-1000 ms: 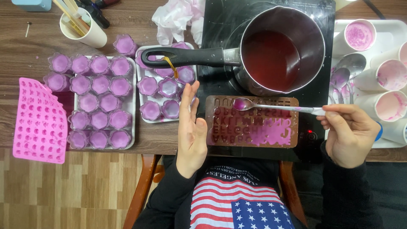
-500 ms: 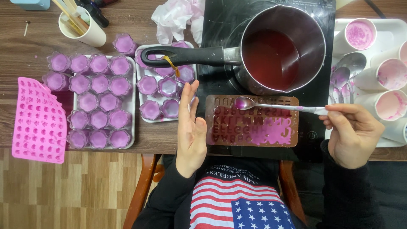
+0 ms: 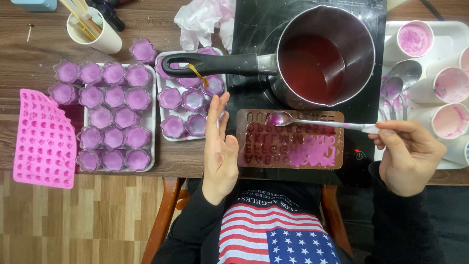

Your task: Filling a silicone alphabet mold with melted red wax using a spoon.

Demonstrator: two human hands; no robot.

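Observation:
My right hand (image 3: 409, 155) grips the handle of a metal spoon (image 3: 312, 121) whose bowl, holding purple liquid, hovers over the top left of a brown letter-shaped mould (image 3: 290, 139). Part of the mould's cavities are filled with pink-purple liquid. My left hand (image 3: 220, 149) is flat and edge-on, fingers together, pressed against the mould's left side. Just beyond the mould a steel saucepan (image 3: 325, 55) with dark red liquid sits on a black cooktop (image 3: 254, 29), its black handle pointing left.
Two white trays (image 3: 149, 98) hold several purple-filled flower cups. A pink silicone mould (image 3: 45, 139) lies at the left table edge. A paper cup of sticks (image 3: 93, 27) stands far left; a white tray with stained paper cups (image 3: 452, 83) and spoons sits right.
The spoon has stayed over the mould's top left with only a slight shift. My left hand keeps its place against the mould.

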